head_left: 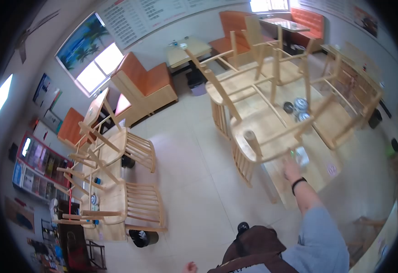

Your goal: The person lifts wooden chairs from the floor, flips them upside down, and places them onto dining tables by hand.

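Observation:
My right hand reaches over the near end of a wooden table. Its fingers look closed beside a white box with a green mark; whether they hold anything is too small to tell. A dark band circles that wrist. Upturned wooden chairs rest on this table, and blue-and-white pots stand among them with a dark round container. Low at the bottom edge, my left hand shows only in part, away from any object, its fingers blurred.
Another table at the left carries upturned chairs. A black bin stands by its near end. Orange booth seats and a small table line the back wall. A purple bin is on the floor.

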Available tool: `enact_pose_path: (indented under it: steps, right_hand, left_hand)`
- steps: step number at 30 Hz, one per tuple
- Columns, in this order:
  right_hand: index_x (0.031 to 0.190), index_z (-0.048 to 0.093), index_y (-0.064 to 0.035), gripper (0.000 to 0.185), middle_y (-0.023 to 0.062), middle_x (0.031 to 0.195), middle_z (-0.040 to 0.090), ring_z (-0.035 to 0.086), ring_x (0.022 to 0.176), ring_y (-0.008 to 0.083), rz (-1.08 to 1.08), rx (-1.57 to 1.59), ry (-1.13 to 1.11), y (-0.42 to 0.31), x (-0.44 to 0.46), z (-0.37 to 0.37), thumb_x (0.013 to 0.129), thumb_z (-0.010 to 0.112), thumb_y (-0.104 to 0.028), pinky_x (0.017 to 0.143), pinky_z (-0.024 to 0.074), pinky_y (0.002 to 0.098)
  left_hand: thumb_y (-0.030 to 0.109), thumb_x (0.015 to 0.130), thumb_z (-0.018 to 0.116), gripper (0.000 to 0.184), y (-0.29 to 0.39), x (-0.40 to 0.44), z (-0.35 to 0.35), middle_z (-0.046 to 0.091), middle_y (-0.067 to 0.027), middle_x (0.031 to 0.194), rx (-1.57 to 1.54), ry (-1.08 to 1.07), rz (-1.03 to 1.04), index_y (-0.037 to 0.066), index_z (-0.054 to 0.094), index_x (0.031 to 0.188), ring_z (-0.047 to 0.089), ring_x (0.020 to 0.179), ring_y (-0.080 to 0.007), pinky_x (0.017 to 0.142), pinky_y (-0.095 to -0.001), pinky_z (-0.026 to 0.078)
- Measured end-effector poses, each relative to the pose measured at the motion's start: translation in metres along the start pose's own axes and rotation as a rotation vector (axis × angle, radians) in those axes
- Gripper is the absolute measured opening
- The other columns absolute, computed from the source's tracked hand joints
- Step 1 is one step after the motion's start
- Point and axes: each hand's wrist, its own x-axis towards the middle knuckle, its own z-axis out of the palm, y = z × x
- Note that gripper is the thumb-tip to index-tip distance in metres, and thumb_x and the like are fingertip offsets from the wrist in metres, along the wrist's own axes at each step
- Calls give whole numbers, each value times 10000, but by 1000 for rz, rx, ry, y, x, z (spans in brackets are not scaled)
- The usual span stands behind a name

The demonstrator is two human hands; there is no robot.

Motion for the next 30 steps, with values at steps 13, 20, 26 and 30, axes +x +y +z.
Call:
enact_pose_path:
  steps: [13, 20, 26, 30]
  right_hand:
    - [1371, 410, -83, 682, 208, 1493, 232, 180, 1377, 402, 291, 53, 166, 144, 16, 10, 718, 575, 27, 1128, 160, 471]
    - [1353, 345, 47, 772, 236, 1420, 320, 313, 1322, 383, -720, 747, 207, -97, 33, -123, 742, 675, -289, 1087, 249, 460]
    - [818, 464, -46, 147, 35, 788, 465, 454, 747, 166, -444, 1332, 34, -163, 64, -117, 828, 610, -30, 759, 431, 321]
    - [842, 489, -57, 139, 40, 818, 475, 466, 786, 150, -435, 1166, -46, -209, 47, -151, 775, 600, -5, 775, 412, 297]
  left_hand:
    - [289, 782, 595, 389, 110, 85, -20, 670, -134, 900, 327, -75, -228, 95, 616, 1119, 633, 892, -300, 825, -378, 499]
    - [243, 805, 562, 383, 166, 87, 50, 658, -143, 952, 202, -173, -220, 91, 579, 1157, 622, 929, -303, 827, -381, 495]
    - [215, 800, 575, 390, 177, 62, 39, 655, -145, 995, 28, -18, -163, 87, 568, 1168, 623, 942, -315, 847, -396, 495]
    - [172, 796, 561, 397, 140, 40, 38, 648, -167, 1035, 55, 31, -224, 76, 562, 1181, 616, 979, -333, 870, -413, 485]
